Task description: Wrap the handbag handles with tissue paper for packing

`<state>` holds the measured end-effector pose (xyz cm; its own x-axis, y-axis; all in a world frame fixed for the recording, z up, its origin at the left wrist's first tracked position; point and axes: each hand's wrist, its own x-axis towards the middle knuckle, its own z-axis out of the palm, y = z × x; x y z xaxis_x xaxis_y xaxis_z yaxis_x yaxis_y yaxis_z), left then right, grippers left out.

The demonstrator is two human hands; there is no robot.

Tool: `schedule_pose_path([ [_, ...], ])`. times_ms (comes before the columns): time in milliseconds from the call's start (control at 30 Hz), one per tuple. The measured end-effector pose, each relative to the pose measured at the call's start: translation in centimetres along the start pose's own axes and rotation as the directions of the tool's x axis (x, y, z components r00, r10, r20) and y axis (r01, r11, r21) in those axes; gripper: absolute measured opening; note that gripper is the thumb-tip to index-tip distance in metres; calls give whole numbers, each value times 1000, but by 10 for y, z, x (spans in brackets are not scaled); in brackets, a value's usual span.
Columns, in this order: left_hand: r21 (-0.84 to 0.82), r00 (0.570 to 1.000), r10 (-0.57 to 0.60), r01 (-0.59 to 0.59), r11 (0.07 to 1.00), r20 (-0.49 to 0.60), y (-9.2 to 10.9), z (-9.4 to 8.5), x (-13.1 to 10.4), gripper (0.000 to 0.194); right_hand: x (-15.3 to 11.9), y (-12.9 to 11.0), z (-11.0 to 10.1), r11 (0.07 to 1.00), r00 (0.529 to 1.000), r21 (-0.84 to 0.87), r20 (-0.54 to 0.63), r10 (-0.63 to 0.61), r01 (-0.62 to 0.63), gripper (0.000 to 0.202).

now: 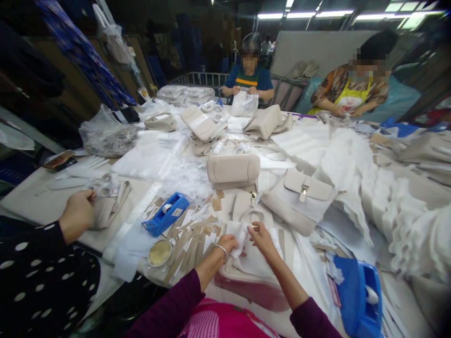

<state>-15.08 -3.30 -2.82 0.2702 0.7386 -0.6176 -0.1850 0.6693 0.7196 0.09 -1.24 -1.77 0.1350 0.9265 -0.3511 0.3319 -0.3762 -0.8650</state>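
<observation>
My left hand (228, 244), with a bracelet at its wrist, pinches a thin white wrapping sheet (237, 230) at the upper part of a beige handbag. Just right of the sheet's edge is my right hand (261, 238), its fingers bent and their tips apart. The handbag (260, 286) lies in front of me, its pinkish side towards me, with white sheet over part of it. Past my hands, a metal clasp (253, 199) shows on a beige flap. What lies under my left fingers is partly hidden.
Blue tape dispensers stand at left (165, 213) and right (361, 295). A round tin (159, 252) sits near paper strips (192, 241). Beyond are a beige bag (233, 169), a clasped bag (303, 197) and white foam sheets (345, 159). A co-worker's hand (78, 213) works at left; two people sit opposite.
</observation>
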Motion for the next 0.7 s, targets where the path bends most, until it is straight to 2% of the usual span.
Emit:
schedule_pose_path([
  [67,-41,999,-33,32,999,-24,1,-1,-2,11,2,-9,2,996,994,63,95,49,-55,37],
  [167,-99,999,2,1,995,33,4,-4,-6,16,-8,-17,2,986,985,160,173,19,-47,24],
  [300,-121,994,-49,60,991,96,5,-9,-8,27,-37,-14,-11,944,988,328,129,-79,33,20],
  [367,-95,996,-68,73,993,61,4,-9,-6,36,-51,-11,-19,919,985,392,137,-100,39,19],
  [433,-61,1000,-22,23,998,9,3,-6,-2,40,-60,-9,-24,901,983,434,157,-98,20,22],
  [567,-64,999,44,-45,997,-23,2,-2,4,41,-63,-8,-22,875,983,483,146,-110,26,21],
  [700,-107,999,26,-23,994,21,3,-1,3,38,-51,-9,-13,865,984,498,117,-138,61,16],
])
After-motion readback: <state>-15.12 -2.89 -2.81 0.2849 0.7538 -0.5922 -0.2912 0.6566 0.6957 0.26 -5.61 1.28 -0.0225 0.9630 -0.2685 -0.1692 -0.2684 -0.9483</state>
